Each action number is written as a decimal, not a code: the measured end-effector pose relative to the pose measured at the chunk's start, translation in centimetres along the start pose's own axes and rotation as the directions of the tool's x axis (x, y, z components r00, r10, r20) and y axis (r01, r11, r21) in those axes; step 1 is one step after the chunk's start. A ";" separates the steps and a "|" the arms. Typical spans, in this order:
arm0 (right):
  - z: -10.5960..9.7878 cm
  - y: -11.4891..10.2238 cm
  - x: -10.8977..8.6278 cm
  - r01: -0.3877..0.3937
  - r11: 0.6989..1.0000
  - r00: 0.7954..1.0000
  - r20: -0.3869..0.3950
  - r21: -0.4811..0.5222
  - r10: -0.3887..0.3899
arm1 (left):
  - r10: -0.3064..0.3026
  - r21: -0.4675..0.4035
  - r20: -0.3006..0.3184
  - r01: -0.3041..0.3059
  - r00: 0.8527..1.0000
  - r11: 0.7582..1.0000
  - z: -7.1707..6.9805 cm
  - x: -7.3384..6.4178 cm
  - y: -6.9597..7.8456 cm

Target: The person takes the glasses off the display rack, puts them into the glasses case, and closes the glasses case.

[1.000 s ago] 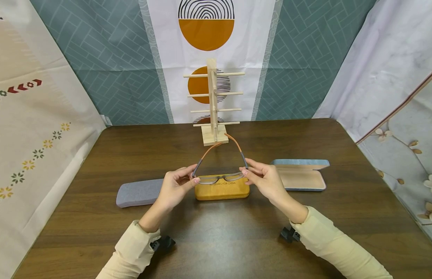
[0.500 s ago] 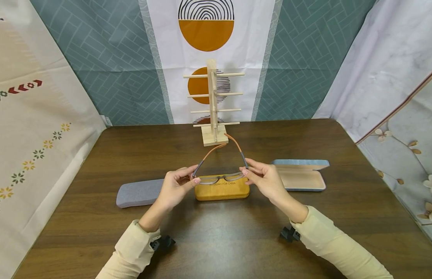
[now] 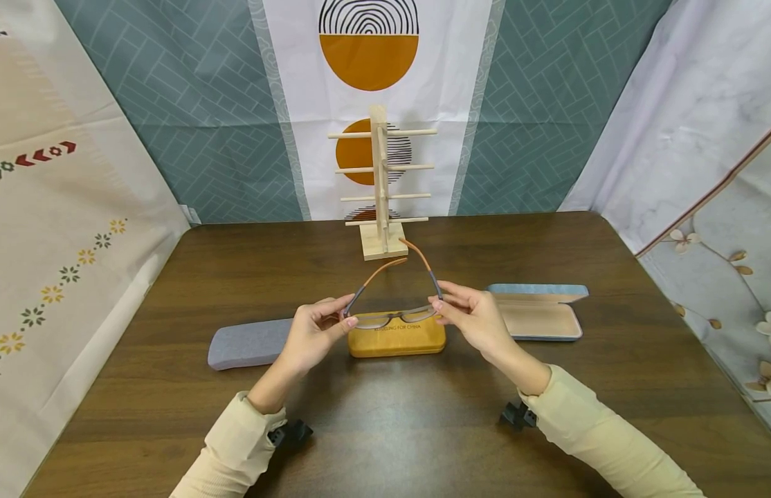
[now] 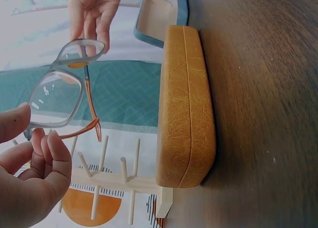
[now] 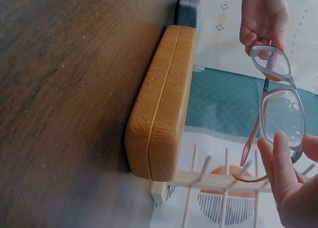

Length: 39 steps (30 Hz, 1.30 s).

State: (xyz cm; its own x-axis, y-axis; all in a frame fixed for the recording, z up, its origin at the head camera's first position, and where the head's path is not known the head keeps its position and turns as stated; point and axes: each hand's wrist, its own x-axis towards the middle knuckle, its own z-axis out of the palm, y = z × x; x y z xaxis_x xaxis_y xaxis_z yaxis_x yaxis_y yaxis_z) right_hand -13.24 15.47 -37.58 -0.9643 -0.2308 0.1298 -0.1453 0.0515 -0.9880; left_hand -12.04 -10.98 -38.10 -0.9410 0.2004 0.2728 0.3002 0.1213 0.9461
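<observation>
A pair of eyeglasses (image 3: 392,317) with a grey frame and orange temple tips is held in the air between both hands, temples unfolded and pointing away. My left hand (image 3: 313,334) pinches the left corner of the frame between thumb and fingers. At the opposite corner my right hand (image 3: 475,321) pinches the frame by its hinge. Below the lenses lies a closed mustard-yellow glasses case (image 3: 396,340) with printed lettering. In the left wrist view the glasses (image 4: 57,100) hang apart from the yellow case (image 4: 184,109).
Behind the glasses stands a wooden display rack (image 3: 381,183) with several pegs. A closed grey case (image 3: 248,344) lies left, partly behind the left hand. To the right sits an opened blue case (image 3: 538,315) with beige lining. All stand on a dark wooden table (image 3: 385,429).
The tip of the left temple has swung slightly to the right and down. Both hands keep their hold in nearly the same place.
</observation>
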 end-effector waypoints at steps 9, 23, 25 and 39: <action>-0.1 -0.1 0.0 0.024 0.999 1.000 -0.017 0.029 -0.023 | 0.009 0.012 0.004 -0.009 1.000 1.000 0.0 0.0 0.0; -0.1 0.1 0.0 0.029 0.999 0.999 -0.022 0.022 -0.028 | 0.012 0.019 0.008 -0.012 1.000 1.000 0.0 0.2 0.0; -0.1 0.1 0.0 0.028 0.999 0.999 -0.022 0.022 -0.028 | 0.013 0.020 0.008 -0.013 1.000 1.000 0.0 0.2 0.0; -0.2 0.2 0.2 0.022 1.000 1.000 -0.017 0.011 -0.022 | 0.006 0.030 0.015 -0.007 1.000 1.000 0.0 0.2 0.0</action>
State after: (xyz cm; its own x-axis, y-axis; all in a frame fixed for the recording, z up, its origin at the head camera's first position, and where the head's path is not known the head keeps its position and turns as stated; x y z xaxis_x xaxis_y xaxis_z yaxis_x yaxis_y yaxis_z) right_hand -13.45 15.59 -37.69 -0.9645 -0.2154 0.1525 -0.1638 0.0356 -0.9859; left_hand -12.20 -10.96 -38.02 -0.9367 0.2152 0.2762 0.3111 0.1490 0.9386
